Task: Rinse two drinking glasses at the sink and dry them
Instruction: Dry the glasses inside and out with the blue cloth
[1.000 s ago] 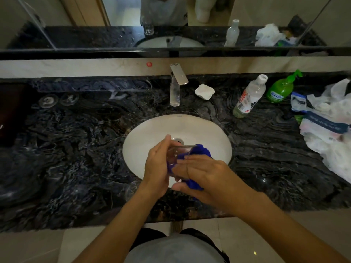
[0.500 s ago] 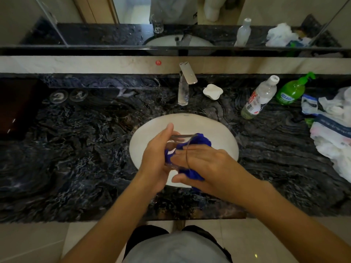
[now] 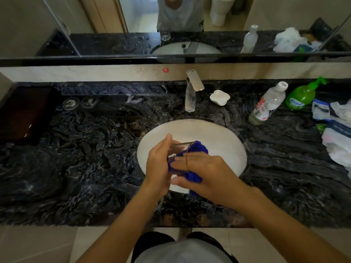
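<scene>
Right, L hand (image 3: pixel 158 164) grips glass (image 3: pixel 179 149) round its base end, fingers curled over the top, thumb hidden. R hand (image 3: pixel 207 173) holds blue cloth (image 3: pixel 197 149): fingers pushed w/ cloth into glass mouth, rim line crossing them, thumb outside, underneath.

Glass lies on its side, long axis approx 9–3 o'clock, base to 9 in L palm, mouth to 3. Cloth bulges out of mouth twd 1–2 o'clock, tail hangs below R palm at 6.

Both hands + glass held over white sink basin (image 3: pixel 218 137), its 6 o'clock half.

From basin outward:
- 12: chrome tap (image 3: pixel 190 95), spout toward basin.
- 1: white soap dish (image 3: pixel 219 97), just beside tap.
- 2: clear bottle (image 3: pixel 267 105), red label, leaning; green bottle (image 3: pixel 301 96) close behind it.
- 3: heap of plastic bags (image 3: pixel 338 133) at frame edge.
- 10: two round lids (image 3: pixel 79 102) side by side; dark box (image 3: pixel 24 112) beyond at 9.

Countertop (image 3: pixel 76 158) dark veined stone.
</scene>
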